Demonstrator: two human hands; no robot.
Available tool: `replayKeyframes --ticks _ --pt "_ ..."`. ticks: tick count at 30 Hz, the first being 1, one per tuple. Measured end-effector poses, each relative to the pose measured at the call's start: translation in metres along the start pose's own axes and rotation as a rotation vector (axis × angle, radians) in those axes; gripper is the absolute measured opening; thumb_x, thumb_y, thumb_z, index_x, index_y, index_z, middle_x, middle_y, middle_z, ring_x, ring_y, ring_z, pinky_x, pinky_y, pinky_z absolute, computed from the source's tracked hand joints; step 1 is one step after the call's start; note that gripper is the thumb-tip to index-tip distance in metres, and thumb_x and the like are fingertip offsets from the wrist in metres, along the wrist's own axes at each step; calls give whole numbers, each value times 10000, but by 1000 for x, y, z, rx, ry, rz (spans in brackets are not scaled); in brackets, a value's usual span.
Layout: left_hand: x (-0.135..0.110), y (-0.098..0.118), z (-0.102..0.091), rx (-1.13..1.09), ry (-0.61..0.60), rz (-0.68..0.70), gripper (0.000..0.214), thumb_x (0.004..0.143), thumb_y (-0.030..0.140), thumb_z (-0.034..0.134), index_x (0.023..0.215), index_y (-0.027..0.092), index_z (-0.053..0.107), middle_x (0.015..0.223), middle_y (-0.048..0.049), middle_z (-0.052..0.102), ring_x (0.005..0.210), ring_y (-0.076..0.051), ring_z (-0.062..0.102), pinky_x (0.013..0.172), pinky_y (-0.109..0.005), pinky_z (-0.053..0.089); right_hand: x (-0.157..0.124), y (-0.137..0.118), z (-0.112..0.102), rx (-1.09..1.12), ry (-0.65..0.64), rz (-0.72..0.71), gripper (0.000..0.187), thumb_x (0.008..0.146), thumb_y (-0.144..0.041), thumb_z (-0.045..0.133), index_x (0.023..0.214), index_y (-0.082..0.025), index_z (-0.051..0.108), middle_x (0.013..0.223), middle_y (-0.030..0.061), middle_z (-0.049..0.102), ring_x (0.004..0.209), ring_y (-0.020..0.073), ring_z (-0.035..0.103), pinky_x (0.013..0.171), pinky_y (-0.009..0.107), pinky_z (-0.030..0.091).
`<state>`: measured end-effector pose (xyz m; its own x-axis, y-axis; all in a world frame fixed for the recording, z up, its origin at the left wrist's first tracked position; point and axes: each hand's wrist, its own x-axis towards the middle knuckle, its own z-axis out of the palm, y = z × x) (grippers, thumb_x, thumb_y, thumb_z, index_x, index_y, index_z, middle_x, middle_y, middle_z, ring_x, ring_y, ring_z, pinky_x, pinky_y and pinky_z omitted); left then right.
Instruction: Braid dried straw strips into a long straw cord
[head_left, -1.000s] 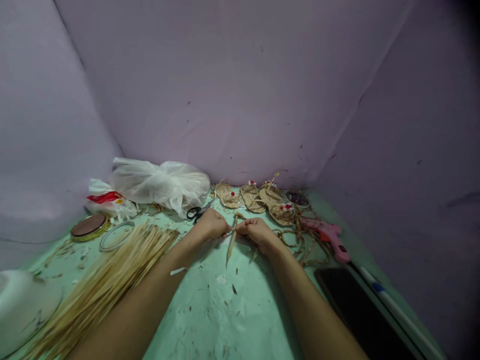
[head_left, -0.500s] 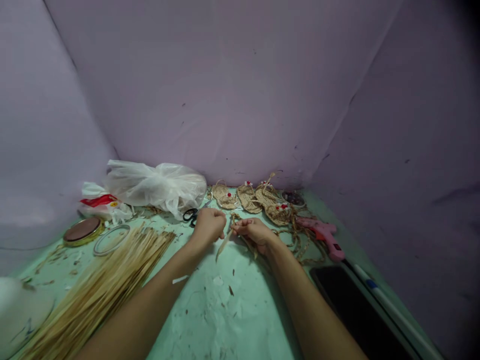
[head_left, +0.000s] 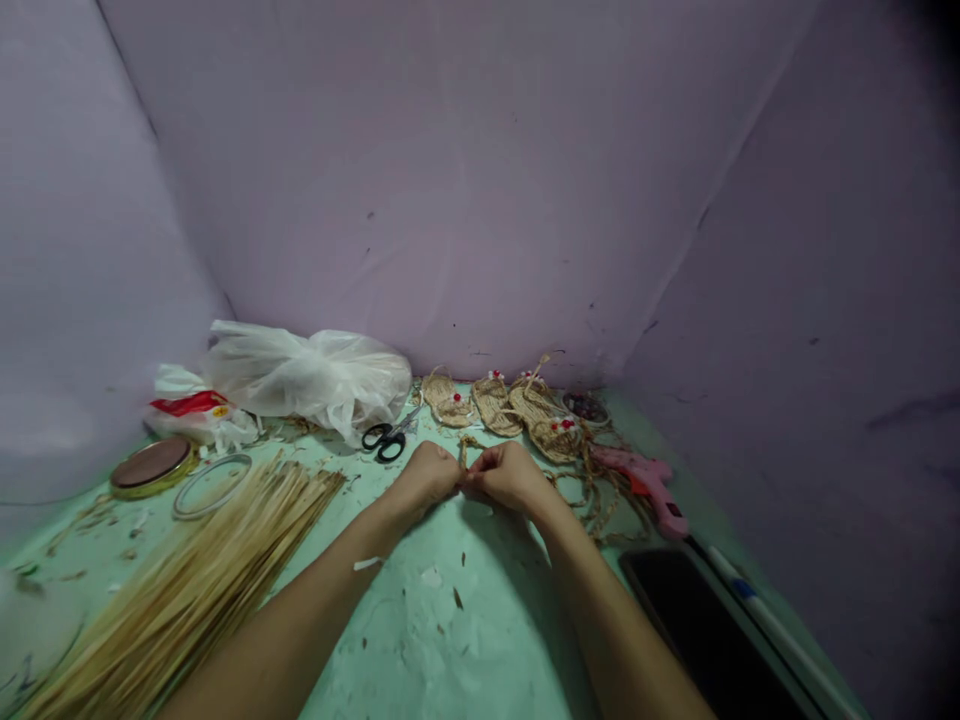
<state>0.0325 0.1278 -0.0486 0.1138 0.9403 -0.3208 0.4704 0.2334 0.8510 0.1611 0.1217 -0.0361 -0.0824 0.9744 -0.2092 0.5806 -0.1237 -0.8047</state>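
Observation:
My right hand (head_left: 511,474) pinches a short piece of twisted straw-coloured fibre cord (head_left: 466,447), whose looped end sticks up between my hands. Pressed close against it, my left hand (head_left: 433,472) is closed around the cord's lower part; its fingertips are mostly hidden. Both hands meet just above the green tabletop (head_left: 450,640). Black-handled scissors (head_left: 388,440) lie open beyond my left wrist. Behind my hands are several small woven slippers (head_left: 495,405) with red and white beads.
Long dry fibre strips (head_left: 202,590) lie at left, near a tape ring (head_left: 212,487) and a round tin (head_left: 152,467). A white plastic bag (head_left: 315,375) rests against the wall. On the right are coiled braided cord (head_left: 596,500), a pink glue gun (head_left: 652,485) and a dark phone-like slab (head_left: 697,620).
My hands have come together, the left moving right and down onto the cord. The loose pale strand ends that hung below are now hidden. The scissors show more fully.

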Motion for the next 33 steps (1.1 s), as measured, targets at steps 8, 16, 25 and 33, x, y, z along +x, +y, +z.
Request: replayKeyframes --ticks 8,16,25,33 --pt "-16 17 -1 -152 -17 -165 170 517 136 462 388 166 355 280 57 272 270 -44 218 330 -204 116 -12 -12 -2 -53 -67 52 135 497 -104 572 377 -152 533 308 -14 421 373 81 376 395 211 228" --pt "-12 9 -13 -318 -195 -115 126 504 170 514 469 167 393 305 85 277 251 -31 199 307 -184 71 -10 -12 -14 136 -157 1 30 541 -116 558 516 -125 574 394 -28 472 368 55 368 380 179 283" --pt "-6 1 -18 -274 -256 -31 79 522 200 531 526 142 478 327 80 314 258 -27 206 301 -177 88 -8 -16 1 459 -183 173 103 596 -112 487 497 -139 495 387 -26 459 358 68 419 369 176 348" --pt "-19 25 -27 234 -103 -36 109 554 189 523 502 102 561 419 -14 509 300 -59 338 347 -202 269 -3 -8 8 326 -123 187 119 530 -139 519 443 -152 438 314 -68 374 257 43 308 285 172 218"
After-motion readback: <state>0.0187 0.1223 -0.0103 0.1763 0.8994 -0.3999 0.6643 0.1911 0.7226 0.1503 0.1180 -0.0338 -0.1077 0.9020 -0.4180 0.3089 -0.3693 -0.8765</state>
